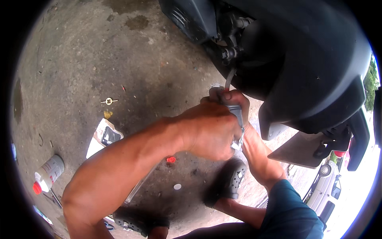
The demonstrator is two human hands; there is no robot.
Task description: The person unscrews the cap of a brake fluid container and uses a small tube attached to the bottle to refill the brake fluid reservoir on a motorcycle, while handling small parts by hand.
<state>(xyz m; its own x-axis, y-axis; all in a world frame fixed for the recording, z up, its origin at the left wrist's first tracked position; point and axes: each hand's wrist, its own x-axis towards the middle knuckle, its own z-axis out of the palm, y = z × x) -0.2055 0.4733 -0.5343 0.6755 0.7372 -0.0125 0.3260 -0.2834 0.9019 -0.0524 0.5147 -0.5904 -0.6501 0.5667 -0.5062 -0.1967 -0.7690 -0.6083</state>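
Note:
My left hand (215, 129) reaches across from the lower left, fingers closed round a crumpled silver pouch or squeeze tube (236, 112). Just above it, my right hand (241, 102) is also wrapped about the silver thing, at its upper end. From between the hands a translucent spout or hose (229, 79) rises to the underside of a dark two-wheeler (310, 59), by a bolt-like fitting (229, 53). Where the spout ends is hidden in shadow. Much of the silver thing is covered by my fingers; its torn-looking lower end (238, 144) shows beside my left hand.
On the stained concrete lie a brass-coloured ring with two arms (109, 101), a cut carton piece (97, 139), a red cap (171, 159), a white disc (177, 186) and a red-capped bottle (49, 173). My clogs (234, 179) are below. A car (324, 187) stands at right.

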